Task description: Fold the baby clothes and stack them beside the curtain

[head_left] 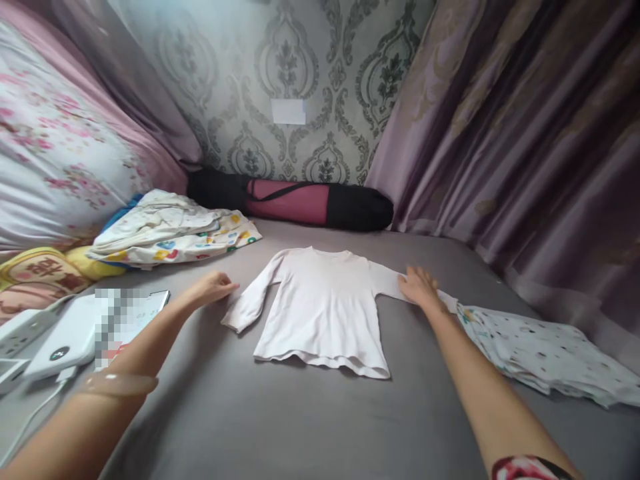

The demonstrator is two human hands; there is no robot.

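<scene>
A white long-sleeved shirt (325, 307) lies spread on the grey bed sheet (320, 427), its neckline facing away from me. The sleeve on the left bends down toward me; the other stretches out to the right. My right hand (419, 285) rests on that right sleeve, open, with its fingers apart over the fabric. Just left of the other sleeve, my left hand (215, 288) hovers close to the sheet. Its fingers are loosely bent with nothing in them, and a gap separates it from the sleeve.
Folded patterned cloth (545, 347) lies right of the sleeve. A crumpled printed cloth (175, 230) is at back left. A black and maroon bag (290, 200) lies along the wall. A white power bank (70, 337), a phone (145, 317) and a power strip (25, 333) are on the left.
</scene>
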